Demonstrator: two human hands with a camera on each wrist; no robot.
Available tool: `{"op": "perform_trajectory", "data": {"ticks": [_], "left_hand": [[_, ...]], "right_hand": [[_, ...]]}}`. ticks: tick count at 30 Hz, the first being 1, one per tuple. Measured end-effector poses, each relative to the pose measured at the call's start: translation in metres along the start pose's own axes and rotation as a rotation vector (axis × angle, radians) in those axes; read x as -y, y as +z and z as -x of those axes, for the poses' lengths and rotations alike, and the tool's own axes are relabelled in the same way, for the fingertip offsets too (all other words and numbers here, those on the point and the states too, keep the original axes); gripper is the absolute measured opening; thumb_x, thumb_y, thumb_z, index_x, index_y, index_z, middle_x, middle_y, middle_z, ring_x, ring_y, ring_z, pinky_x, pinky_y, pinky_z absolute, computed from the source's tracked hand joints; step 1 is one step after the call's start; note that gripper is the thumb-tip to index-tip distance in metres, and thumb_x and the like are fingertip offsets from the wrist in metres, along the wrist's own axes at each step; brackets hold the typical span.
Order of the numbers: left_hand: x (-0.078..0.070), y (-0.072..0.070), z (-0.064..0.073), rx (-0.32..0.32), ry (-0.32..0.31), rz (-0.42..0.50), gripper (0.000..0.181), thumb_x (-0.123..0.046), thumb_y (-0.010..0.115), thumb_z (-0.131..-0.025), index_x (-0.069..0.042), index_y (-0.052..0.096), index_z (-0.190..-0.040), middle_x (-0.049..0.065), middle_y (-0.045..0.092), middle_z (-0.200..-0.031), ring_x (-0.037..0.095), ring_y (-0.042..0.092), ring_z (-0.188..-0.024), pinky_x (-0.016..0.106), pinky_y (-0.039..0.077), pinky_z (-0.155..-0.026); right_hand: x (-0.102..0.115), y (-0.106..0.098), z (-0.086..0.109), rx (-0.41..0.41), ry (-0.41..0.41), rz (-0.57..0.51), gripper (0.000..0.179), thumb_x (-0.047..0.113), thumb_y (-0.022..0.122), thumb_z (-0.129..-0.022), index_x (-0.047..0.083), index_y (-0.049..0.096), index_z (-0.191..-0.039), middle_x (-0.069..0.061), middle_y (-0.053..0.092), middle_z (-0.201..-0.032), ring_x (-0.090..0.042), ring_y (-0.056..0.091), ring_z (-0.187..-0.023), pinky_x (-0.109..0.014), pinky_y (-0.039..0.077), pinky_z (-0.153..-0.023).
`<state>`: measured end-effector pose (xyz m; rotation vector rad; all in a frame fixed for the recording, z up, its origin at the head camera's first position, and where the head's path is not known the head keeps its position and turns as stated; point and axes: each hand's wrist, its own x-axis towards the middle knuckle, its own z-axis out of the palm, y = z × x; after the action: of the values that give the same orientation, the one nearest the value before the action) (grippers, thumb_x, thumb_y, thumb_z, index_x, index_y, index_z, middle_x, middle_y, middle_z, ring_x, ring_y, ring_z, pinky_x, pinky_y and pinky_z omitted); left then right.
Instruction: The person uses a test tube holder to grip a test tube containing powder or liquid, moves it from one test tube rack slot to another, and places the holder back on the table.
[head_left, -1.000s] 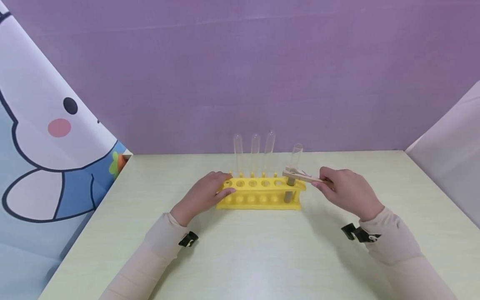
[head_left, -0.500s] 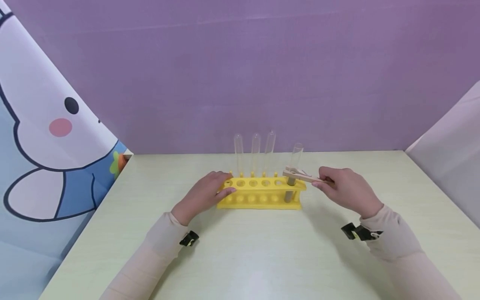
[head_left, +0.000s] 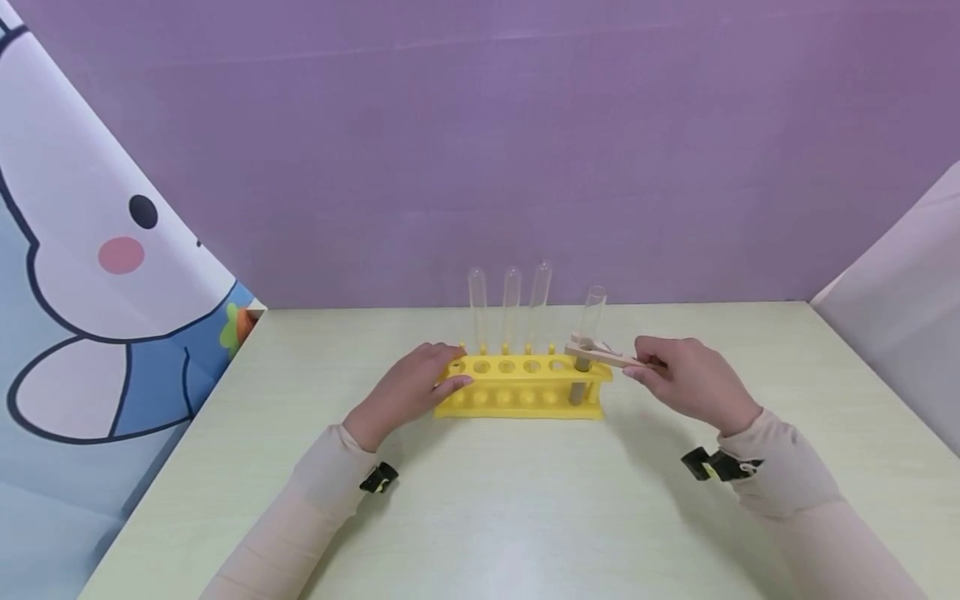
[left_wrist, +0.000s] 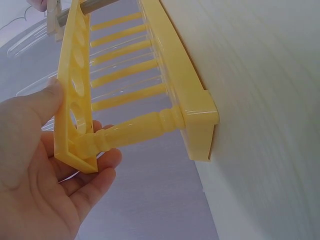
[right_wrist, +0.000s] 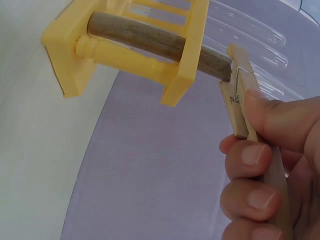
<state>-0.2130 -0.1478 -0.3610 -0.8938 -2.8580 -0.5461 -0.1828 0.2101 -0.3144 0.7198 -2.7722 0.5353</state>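
Our left hand [head_left: 411, 390] grips the yellow rack's [head_left: 517, 387] end; our right hand [head_left: 690, 382] pinches the wooden clamp [head_left: 600, 353] holding 1 tube [head_left: 587, 342] in its rightmost hole. Releasing likely needs a squeeze.

A pale yellow-green table [head_left: 525, 517] with a faint wood grain fills the near and middle part of the scene, its far edge meeting a plain purple wall [head_left: 480, 142] that spans the whole background. On the left, a slanted panel [head_left: 90, 275] bears a large cartoon rabbit drawn in white with a black outline, a black dot eye and a pink cheek, against blue, with a small orange and green carrot shape by the table's far left corner. On the right, a plain whitish panel [head_left: 907, 308] slants down along the table's edge, and the light is soft and even, with only faint shadows on the tabletop.
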Motion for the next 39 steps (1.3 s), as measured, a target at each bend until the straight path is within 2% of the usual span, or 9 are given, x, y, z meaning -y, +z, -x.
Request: {"op": "perform_trajectory", "data": {"ticks": [13,25,39], "left_hand": [[-0.001,-0.001,0.0,0.0,0.005,0.003,0.046,-0.031,0.06,-0.093,-0.001,0.054,-0.128,0.013,0.06,-0.124,0.03,0.055,-0.114,0.043,0.044,-0.098],[-0.001,-0.001,0.0,0.008,-0.003,0.003,0.046,-0.031,0.06,-0.093,-0.001,0.054,-0.128,0.013,0.06,-0.123,0.029,0.055,-0.113,0.042,0.044,-0.098],[0.001,0.0,0.0,0.008,-0.002,-0.015,0.046,-0.031,0.06,-0.093,-0.001,0.054,-0.128,0.013,0.06,-0.124,0.03,0.054,-0.114,0.042,0.043,-0.099]], "right_hand": [[0.001,-0.003,-0.001,-0.034,-0.021,0.051,0.034,0.022,0.07,-0.086,0.018,0.041,-0.069,0.009,0.027,-0.056,-0.004,0.022,-0.047,-0.021,0.02,-0.045],[0.002,-0.013,-0.002,-0.09,-0.06,0.069,0.035,0.02,0.072,-0.084,0.018,0.041,-0.068,0.011,0.024,-0.055,-0.003,0.02,-0.048,-0.02,0.019,-0.046],[0.007,-0.025,-0.007,-0.102,-0.087,0.072,0.035,0.015,0.072,-0.084,0.018,0.041,-0.068,0.011,0.024,-0.055,-0.003,0.021,-0.047,-0.02,0.02,-0.044]]}}
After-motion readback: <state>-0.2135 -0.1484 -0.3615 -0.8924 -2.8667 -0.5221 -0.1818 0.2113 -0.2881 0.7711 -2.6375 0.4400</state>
